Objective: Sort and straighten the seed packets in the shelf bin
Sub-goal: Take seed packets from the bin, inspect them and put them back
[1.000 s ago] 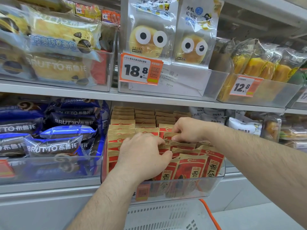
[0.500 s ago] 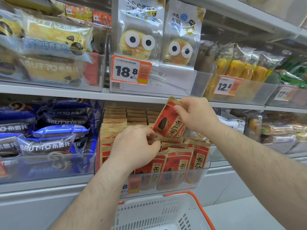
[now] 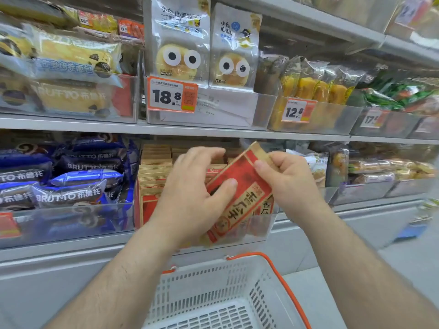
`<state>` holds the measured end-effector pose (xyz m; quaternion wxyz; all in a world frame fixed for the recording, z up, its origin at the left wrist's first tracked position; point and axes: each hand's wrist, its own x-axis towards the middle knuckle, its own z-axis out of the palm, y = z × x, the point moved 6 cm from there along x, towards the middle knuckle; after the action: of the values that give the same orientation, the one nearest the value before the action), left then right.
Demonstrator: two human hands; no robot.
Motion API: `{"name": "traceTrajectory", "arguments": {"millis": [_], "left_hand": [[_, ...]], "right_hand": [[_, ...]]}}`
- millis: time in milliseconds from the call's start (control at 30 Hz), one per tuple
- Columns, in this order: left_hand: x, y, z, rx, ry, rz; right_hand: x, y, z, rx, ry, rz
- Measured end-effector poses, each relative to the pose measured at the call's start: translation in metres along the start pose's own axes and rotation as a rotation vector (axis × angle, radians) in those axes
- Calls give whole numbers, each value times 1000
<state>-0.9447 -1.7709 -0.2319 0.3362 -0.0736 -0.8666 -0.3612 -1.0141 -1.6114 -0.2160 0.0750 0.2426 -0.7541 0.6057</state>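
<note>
One flat, rectangular seed packet (image 3: 240, 193) — red face, kraft-brown borders — is held in front of the clear plastic shelf bin (image 3: 266, 224). Its long axis runs diagonally, top edge pointing up and to the right. The right hand (image 3: 288, 184) pinches the upper corner; the left hand (image 3: 190, 200) grips the left edge, thumb pressed on the face. Remaining packets (image 3: 154, 176) stand upright in rows — largely hidden behind the hands. Print is blurred. Below, a white perforated basket (image 3: 213, 295) is cut off.

blurred — held packet (image 3: 240, 193) print | hidden — bin (image 3: 266, 224) front packets
</note>
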Motion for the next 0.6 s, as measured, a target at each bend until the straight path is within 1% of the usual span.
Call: {"name": "traceTrajectory", "arguments": {"millis": [33, 100, 133, 167, 233, 267, 333, 367, 400, 600], "left_hand": [[-6, -4, 7, -80, -58, -54], [-20, -12, 21, -374, -138, -228], [-27, -16, 26, -494, -143, -319], [-33, -21, 29, -554, -124, -404], [-44, -30, 37, -692, -85, -568], [-49, -33, 40, -790, -75, -647], [-56, -37, 46, -939, -68, -773], [-58, -39, 48, -977, -70, -809], [-60, -41, 49, -1008, -68, -836], [-69, -44, 58, -1143, -34, -906]], "right_hand": [[-6, 2, 8, -59, -98, 10], [-17, 9, 21, -254, -249, -5], [-23, 13, 27, -314, -296, -9], [-27, 17, 31, -335, -317, -7], [-34, 25, 32, -302, -260, 11], [-36, 30, 29, -229, -200, 53], [-44, 43, 25, 6, -118, 163], [-48, 49, 24, 101, -95, 196], [-51, 53, 23, 145, -79, 207], [-58, 70, 25, 225, 4, 227]]}}
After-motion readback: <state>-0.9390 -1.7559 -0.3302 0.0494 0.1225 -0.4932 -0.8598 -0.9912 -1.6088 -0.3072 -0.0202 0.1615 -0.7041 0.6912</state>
